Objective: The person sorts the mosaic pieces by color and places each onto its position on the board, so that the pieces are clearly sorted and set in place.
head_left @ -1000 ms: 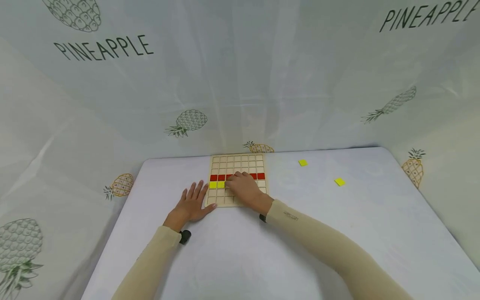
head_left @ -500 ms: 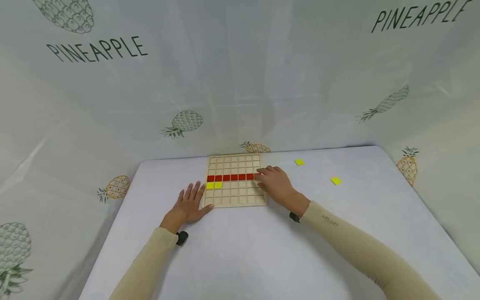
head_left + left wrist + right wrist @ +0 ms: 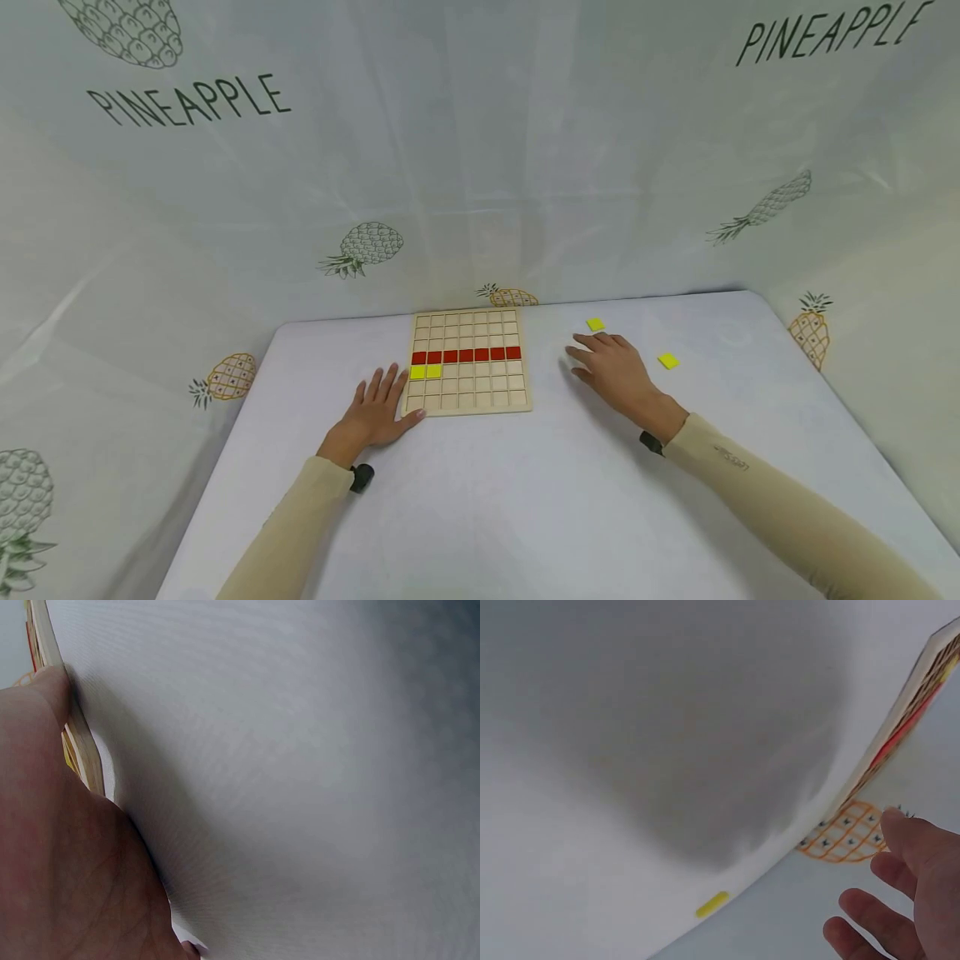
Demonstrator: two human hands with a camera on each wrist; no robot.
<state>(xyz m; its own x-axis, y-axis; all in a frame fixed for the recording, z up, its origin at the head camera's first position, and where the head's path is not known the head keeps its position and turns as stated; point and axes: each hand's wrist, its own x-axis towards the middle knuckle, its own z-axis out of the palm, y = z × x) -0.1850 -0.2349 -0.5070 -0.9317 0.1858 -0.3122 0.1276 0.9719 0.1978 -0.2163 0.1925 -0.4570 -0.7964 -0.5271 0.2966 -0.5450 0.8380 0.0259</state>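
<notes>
A wooden grid board lies at the back of the table, divided into small square cells. One full row of it holds red square tiles. Below that row, at the left end, sit two yellow tiles. My left hand lies flat with spread fingers, its thumb and fingertips at the board's left edge and lower left corner. Right of the board, my right hand hovers over the table with relaxed fingers and nothing in them. Just beyond its fingertips lies a loose yellow tile.
Another loose yellow tile lies to the right of my right hand. The white table ends at the back against a hanging cloth printed with pineapples. In the right wrist view a yellow tile shows near the table's edge.
My right hand has left the board, passing its right edge, and moved right toward the loose yellow tiles. The row of red tiles is now fully uncovered. My left hand stays in place.
</notes>
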